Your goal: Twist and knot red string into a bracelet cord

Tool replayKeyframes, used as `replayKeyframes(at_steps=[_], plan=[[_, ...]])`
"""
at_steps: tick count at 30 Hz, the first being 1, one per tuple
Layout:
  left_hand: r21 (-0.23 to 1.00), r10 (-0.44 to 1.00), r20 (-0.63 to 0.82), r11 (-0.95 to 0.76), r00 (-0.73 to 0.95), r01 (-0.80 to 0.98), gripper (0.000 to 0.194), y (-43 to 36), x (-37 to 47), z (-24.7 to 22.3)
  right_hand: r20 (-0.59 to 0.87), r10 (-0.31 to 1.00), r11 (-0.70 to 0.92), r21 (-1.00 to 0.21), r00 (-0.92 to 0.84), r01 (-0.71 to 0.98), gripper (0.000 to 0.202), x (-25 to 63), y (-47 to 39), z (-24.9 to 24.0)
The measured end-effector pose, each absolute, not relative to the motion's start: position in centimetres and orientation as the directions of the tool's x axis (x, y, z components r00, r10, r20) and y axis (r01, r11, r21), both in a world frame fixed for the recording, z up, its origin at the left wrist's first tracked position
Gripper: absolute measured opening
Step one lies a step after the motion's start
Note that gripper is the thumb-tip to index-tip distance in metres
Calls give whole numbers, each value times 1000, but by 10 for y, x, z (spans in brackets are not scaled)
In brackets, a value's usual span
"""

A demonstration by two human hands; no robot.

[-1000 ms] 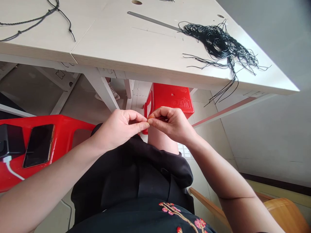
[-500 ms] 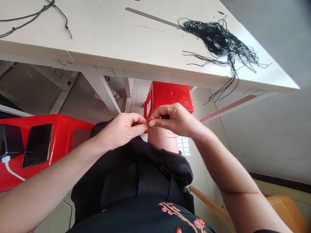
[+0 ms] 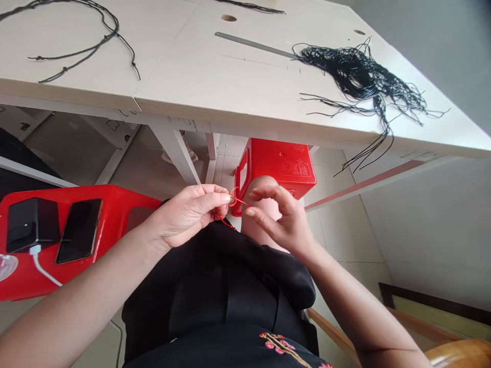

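My left hand (image 3: 190, 212) pinches a thin red cord (image 3: 232, 198) between thumb and fingertips. A small loop of the cord stands out at the fingertips, and another strand hangs below them. One end stretches rightward to the thumb of my right hand (image 3: 286, 217). That hand is open, its thumb and fingers apart around the cord's end; whether the thumb touches the cord I cannot tell. Both hands are above my lap, in front of the table edge.
On the pale table (image 3: 215, 87) lie a bundle of black cords (image 3: 356, 71), a metal strip (image 3: 253, 45) and braided black cord (image 3: 95, 46). A red stool (image 3: 295, 153) stands under it. At left, another red stool (image 3: 111, 209) carries a phone (image 3: 79, 223) and a dark box (image 3: 34, 225) with a white cable.
Both hands were pinching the cord together. My right hand has opened and drawn off to the right, while a loop now shows at my left fingertips. The view has shifted slightly.
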State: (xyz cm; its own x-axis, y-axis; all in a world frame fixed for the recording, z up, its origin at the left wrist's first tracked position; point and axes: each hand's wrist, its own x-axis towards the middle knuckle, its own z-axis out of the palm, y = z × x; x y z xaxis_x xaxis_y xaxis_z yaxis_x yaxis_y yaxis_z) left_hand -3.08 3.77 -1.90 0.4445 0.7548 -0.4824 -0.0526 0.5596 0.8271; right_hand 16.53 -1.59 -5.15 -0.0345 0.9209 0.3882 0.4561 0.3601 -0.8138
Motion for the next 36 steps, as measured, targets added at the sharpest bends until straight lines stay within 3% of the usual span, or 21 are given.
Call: replayKeyframes(at_steps=[5,9,13,16,23,31,36], plan=[[869,796,-451,495,404,-5,13,40,-30,-16,331,917,398,-784,-221,476,4,175,-20,-36],[861,765,-483,503,425,74,14,36,-25,-13,387,906,423,-836,-172,350,5,179,-5,-9],[879,729,-441,469,524,87,10,29,-21,-9,125,987,135,-986,-99,96,7,168,13,-10],[895,735,-405,440,544,71,9,27,-21,-7,-80,991,-84,-996,-109,-29,19,160,19,-25],[878,793,-426,479,437,-14,15,32,-26,-13,-210,932,-291,-920,-297,-263,30,156,7,-35],[899,834,-347,426,429,-101,16,32,-17,-19,-301,930,-361,-853,-209,-377,38,149,1,-33],[948,899,-254,304,357,-91,15,29,-13,-25,-240,959,-272,-929,-152,-252,33,146,-1,-36]])
